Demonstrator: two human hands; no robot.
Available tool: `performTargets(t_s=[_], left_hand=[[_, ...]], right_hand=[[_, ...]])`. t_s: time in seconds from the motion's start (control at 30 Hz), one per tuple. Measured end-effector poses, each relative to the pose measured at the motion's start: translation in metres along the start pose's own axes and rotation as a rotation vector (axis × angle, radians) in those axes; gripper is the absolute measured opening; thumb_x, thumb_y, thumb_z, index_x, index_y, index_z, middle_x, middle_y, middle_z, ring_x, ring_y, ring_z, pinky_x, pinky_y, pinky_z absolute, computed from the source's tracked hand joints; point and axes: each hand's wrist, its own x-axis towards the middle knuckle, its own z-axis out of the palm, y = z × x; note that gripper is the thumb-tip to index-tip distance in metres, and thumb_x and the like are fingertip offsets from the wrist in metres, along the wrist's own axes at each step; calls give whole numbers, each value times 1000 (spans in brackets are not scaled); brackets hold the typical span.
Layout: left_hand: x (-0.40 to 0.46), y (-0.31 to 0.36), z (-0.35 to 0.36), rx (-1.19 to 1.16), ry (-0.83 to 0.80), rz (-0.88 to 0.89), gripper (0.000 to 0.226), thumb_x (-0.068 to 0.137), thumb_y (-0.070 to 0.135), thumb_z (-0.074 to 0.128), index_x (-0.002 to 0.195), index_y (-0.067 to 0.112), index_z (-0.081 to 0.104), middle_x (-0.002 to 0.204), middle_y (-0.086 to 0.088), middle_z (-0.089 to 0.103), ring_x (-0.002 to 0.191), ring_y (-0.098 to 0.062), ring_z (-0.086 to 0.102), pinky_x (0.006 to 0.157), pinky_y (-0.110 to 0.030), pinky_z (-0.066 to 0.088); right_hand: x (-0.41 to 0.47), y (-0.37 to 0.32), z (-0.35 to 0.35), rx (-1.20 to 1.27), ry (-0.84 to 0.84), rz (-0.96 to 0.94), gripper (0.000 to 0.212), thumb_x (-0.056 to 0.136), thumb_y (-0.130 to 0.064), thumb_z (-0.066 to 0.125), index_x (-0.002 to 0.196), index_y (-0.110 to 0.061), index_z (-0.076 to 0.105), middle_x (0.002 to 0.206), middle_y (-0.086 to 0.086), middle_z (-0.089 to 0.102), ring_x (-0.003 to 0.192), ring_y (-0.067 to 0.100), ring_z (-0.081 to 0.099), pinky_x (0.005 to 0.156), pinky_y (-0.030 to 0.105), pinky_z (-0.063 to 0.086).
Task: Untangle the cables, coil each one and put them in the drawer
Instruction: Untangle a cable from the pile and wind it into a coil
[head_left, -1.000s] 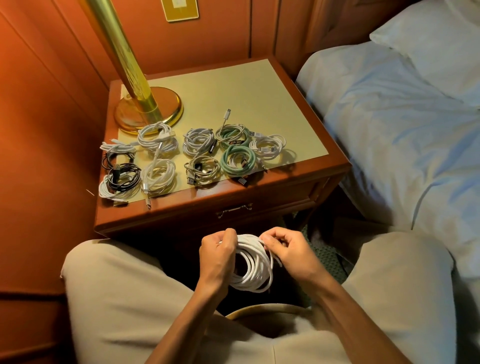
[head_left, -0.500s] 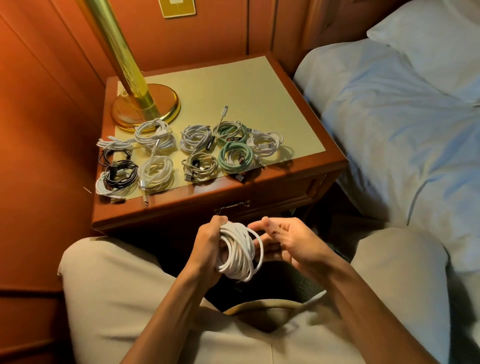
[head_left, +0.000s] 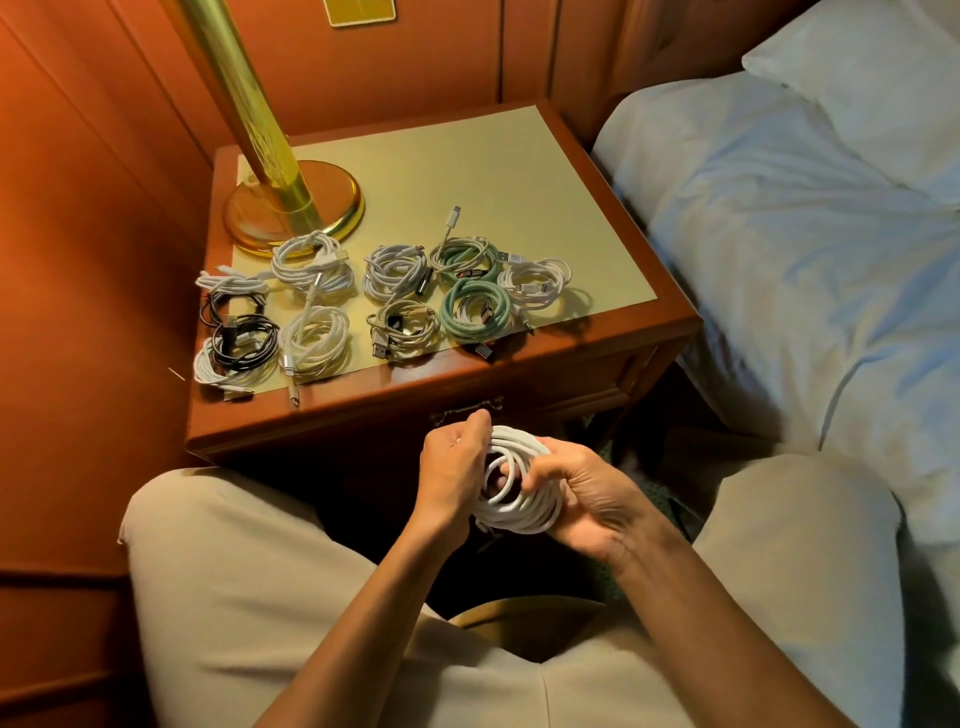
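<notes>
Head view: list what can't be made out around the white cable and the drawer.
- Ends of the white cable: no plug shows; left hand and right hand cover parts of the coil.
- Drawer: front in shadow, handle partly behind the left hand; contents unseen.
- Connector types on the coiled cables on the nightstand: too small.
- Lamp: top cut off by the upper edge.

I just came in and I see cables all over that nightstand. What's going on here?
A seated person is tidying charging cables. Both hands are on a white cable coil over the lap: the left hand grips one side, the right hand holds the other. Many coiled cables, white, green, black and beige, such as a green coil, already lie on the nightstand by a brass lamp base. The drawer below looks closed, so none are put away yet.
</notes>
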Motion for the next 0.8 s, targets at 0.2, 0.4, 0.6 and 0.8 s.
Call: performTargets(t_s=[0.2, 0.4, 0.6, 0.8], left_hand=[[2, -7, 5, 62, 180, 3, 46, 86, 24, 55, 42, 20, 40, 44, 4, 40, 44, -13, 33, 50, -32, 31], [4, -15, 5, 144, 345, 71, 46, 90, 24, 57, 46, 17, 44, 42, 8, 43, 40, -6, 36, 48, -29, 32], [1, -20, 10, 168, 375, 246, 37, 95, 26, 59, 58, 19, 59, 56, 6, 59, 53, -3, 54, 51, -16, 36], [-1, -20, 8, 201, 336, 344, 33, 88, 42, 53, 65, 21, 63, 60, 7, 62, 59, -10, 58, 59, -31, 43]], right_hand=[[-1, 6, 1, -369, 379, -190, 52, 73, 8, 68, 120, -12, 57, 102, 9, 69, 91, 18, 66, 76, 26, 51], [-24, 34, 8, -843, 502, -522, 22, 86, -7, 68, 85, -28, 73, 86, 0, 60, 70, 4, 56, 64, 12, 43], [-23, 43, 16, -723, 383, -205, 36, 94, -2, 55, 117, -26, 68, 72, -9, 64, 61, -2, 53, 60, 17, 44], [-24, 29, 16, 157, 243, 143, 19, 65, -22, 74, 84, -18, 70, 72, -2, 56, 64, 12, 53, 60, 27, 39]])
